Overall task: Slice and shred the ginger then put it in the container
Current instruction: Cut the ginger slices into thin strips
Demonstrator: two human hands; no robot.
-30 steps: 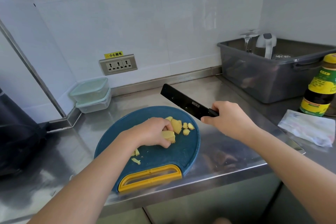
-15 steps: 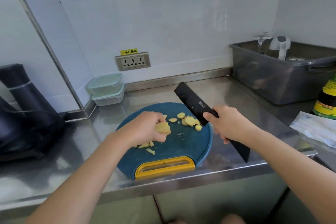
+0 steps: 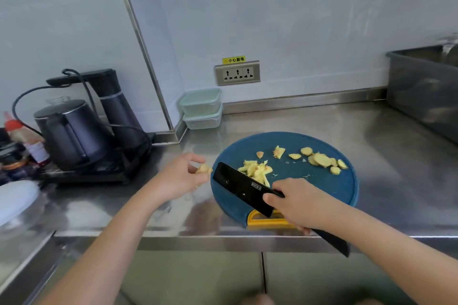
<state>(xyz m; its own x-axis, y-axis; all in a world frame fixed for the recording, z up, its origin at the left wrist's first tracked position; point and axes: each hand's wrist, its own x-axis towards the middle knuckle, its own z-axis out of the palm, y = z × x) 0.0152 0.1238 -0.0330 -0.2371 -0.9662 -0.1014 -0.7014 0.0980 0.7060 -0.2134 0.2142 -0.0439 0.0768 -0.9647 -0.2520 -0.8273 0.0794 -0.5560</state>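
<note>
Head view shows the right grip (image 3: 300, 203) clenched round the handle of one black knife (image 3: 244, 188), forefinger laid along the top where blade meets handle, with the handle's end jutting out past the counter's near edge. The broad blade slants away to the far left over the near-left part of the board; whether its edge touches the board cannot be told. The left grip (image 3: 178, 178) pinches one stub of ginger (image 3: 203, 169) between thumb and fingertips, held over the counter (image 3: 322, 121) just off the board's left rim. One round blue cutting board (image 3: 322, 188) with a yellow handle (image 3: 262, 221) at its near side carries the rest of the ginger: one heap of shreds (image 3: 256, 170) just beyond the blade, two loose scraps (image 3: 278, 151) a little farther back, and a cluster of about seven slices (image 3: 322, 160) toward the right. Two lidded containers (image 3: 202, 100), pale green and clear, stand stacked one on the other in the back corner, well apart from the board and both closed. On the wall above them sits one socket plate (image 3: 237, 74) with three outlets. To the left stands one black kettle (image 3: 71, 131) on its base, and at the far right one grey tub (image 3: 426, 89).
</note>
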